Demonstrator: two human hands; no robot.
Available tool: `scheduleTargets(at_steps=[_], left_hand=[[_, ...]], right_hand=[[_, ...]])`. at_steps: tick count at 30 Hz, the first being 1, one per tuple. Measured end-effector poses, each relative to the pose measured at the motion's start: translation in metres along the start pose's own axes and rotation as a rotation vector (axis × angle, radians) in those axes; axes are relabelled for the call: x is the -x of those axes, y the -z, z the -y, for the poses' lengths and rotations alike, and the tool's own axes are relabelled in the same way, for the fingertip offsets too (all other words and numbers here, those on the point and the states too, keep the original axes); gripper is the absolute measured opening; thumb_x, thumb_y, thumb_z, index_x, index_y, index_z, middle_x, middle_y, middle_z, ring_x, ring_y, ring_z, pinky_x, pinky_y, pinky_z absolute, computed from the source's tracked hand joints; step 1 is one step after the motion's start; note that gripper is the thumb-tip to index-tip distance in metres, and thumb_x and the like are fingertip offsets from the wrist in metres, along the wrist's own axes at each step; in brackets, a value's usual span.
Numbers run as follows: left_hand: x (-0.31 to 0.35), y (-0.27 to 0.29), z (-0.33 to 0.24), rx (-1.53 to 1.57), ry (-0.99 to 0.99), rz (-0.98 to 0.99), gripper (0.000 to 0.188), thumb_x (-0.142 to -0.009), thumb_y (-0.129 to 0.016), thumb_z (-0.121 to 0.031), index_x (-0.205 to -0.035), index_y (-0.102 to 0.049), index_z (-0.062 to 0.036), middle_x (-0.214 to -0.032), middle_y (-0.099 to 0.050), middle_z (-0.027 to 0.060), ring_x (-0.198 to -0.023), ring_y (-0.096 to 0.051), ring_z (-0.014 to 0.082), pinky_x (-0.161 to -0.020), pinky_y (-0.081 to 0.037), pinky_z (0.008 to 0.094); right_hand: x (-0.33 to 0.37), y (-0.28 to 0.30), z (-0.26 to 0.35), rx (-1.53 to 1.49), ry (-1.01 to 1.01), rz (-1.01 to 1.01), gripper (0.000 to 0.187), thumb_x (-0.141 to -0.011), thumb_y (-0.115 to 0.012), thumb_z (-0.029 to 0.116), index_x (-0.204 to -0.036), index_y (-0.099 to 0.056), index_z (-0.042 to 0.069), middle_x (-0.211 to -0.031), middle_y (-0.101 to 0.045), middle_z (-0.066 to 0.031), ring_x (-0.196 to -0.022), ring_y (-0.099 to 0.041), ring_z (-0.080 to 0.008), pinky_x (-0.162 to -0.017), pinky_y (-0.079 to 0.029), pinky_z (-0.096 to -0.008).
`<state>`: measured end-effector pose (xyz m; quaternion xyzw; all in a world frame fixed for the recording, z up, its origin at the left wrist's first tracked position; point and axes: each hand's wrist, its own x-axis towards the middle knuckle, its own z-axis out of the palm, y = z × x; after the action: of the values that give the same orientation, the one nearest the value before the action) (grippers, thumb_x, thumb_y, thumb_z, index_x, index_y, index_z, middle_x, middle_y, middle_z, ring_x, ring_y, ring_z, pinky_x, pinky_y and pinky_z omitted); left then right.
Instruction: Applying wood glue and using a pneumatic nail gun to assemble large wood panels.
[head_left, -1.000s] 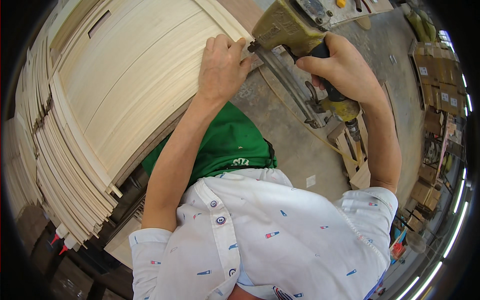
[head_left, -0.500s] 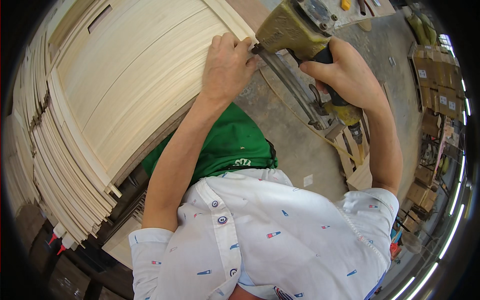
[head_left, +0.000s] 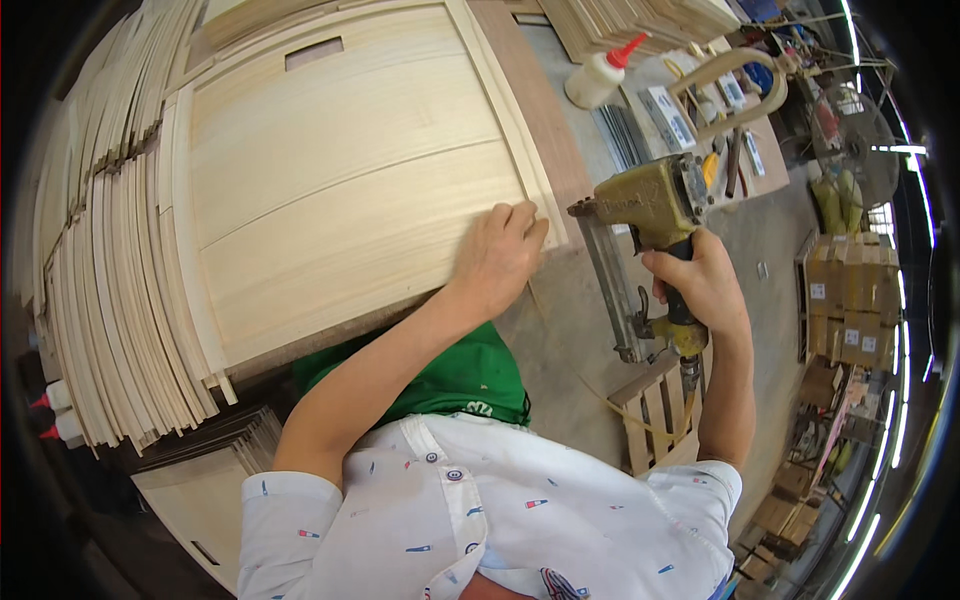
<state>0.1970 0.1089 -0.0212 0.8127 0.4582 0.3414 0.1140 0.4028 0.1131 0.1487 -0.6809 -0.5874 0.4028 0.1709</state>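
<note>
A pale wooden panel (head_left: 345, 180) with a rectangular slot lies flat, framed by narrow strips. At its near right corner, my left hand (head_left: 500, 255) has its fingers curled closed over the edge strip (head_left: 513, 150); its palm rests on the panel. My right hand (head_left: 706, 280) is wrapped round the black grip of a worn yellow-green pneumatic nail gun (head_left: 645, 205). The gun hangs in the air to the right of the panel, its nose turned toward the panel and apart from it. A hose runs from the gun's lower end.
Long thin wooden strips (head_left: 135, 300) are stacked at the left. Beyond the gun, a glue bottle (head_left: 595, 82) with a red tip stands by nail strips (head_left: 622, 135) and small boxes. A wooden pallet (head_left: 655, 405) lies on the floor; cartons (head_left: 850, 290) stand at the right.
The nail gun has moved away from the panel's corner, leaving a gap between its nose and my left hand. My left hand stays at the corner. The view has shifted, showing more of the bench.
</note>
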Motion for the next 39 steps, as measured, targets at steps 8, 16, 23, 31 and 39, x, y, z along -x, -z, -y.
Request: scheduleTargets(at_steps=[8, 16, 23, 31, 39], left_hand=[[0.001, 0.014, 0.005, -0.068, -0.025, 0.043, 0.040, -0.079, -0.067, -0.016, -0.116, -0.061, -0.0037, -0.136, -0.052, 0.0105, -0.120, -0.049, 0.0273, -0.094, -0.042, 0.0395], [-0.002, 0.015, 0.005, -0.010, 0.005, 0.024, 0.034, -0.081, -0.062, -0.012, -0.113, -0.062, -0.0027, -0.132, -0.056, 0.0105, -0.118, -0.050, 0.0249, -0.092, -0.040, 0.0362], [-0.002, 0.014, 0.006, 0.007, 0.022, 0.008, 0.032, -0.081, -0.061, -0.012, -0.112, -0.063, -0.0027, -0.132, -0.056, 0.0114, -0.118, -0.050, 0.0237, -0.089, -0.040, 0.0356], [-0.004, 0.018, 0.007, 0.006, 0.030, 0.018, 0.033, -0.081, -0.061, -0.013, -0.111, -0.062, -0.0013, -0.131, -0.056, 0.0127, -0.118, -0.051, 0.0244, -0.087, -0.040, 0.0361], [-0.002, 0.013, 0.006, 0.025, 0.025, -0.008, 0.034, -0.080, -0.061, -0.012, -0.111, -0.062, -0.0010, -0.130, -0.057, 0.0127, -0.117, -0.051, 0.0248, -0.089, -0.040, 0.0364]], right_hand=[[-0.131, -0.001, 0.064, 0.042, 0.220, 0.123, 0.022, -0.080, -0.067, 0.017, -0.083, -0.060, -0.004, -0.057, -0.057, -0.0056, -0.046, -0.054, -0.0120, -0.044, -0.042, -0.0279], [-0.261, -0.028, 0.131, 0.068, 0.396, 0.140, 0.026, -0.079, -0.067, 0.021, -0.084, -0.066, -0.004, -0.062, -0.062, -0.0074, -0.051, -0.059, -0.0123, -0.049, -0.047, -0.0251], [-0.316, -0.047, 0.158, 0.163, 0.357, 0.068, 0.021, -0.074, -0.068, 0.016, -0.084, -0.068, -0.003, -0.067, -0.063, -0.0073, -0.053, -0.058, -0.0154, -0.049, -0.047, -0.0296], [-0.320, -0.052, 0.162, 0.160, 0.371, 0.047, 0.021, -0.075, -0.067, 0.013, -0.084, -0.068, -0.005, -0.067, -0.064, -0.0092, -0.053, -0.058, -0.0160, -0.050, -0.047, -0.0301], [-0.306, -0.056, 0.164, 0.148, 0.333, 0.049, 0.018, -0.076, -0.065, 0.011, -0.080, -0.066, -0.006, -0.066, -0.063, -0.0096, -0.053, -0.059, -0.0167, -0.048, -0.047, -0.0314]])
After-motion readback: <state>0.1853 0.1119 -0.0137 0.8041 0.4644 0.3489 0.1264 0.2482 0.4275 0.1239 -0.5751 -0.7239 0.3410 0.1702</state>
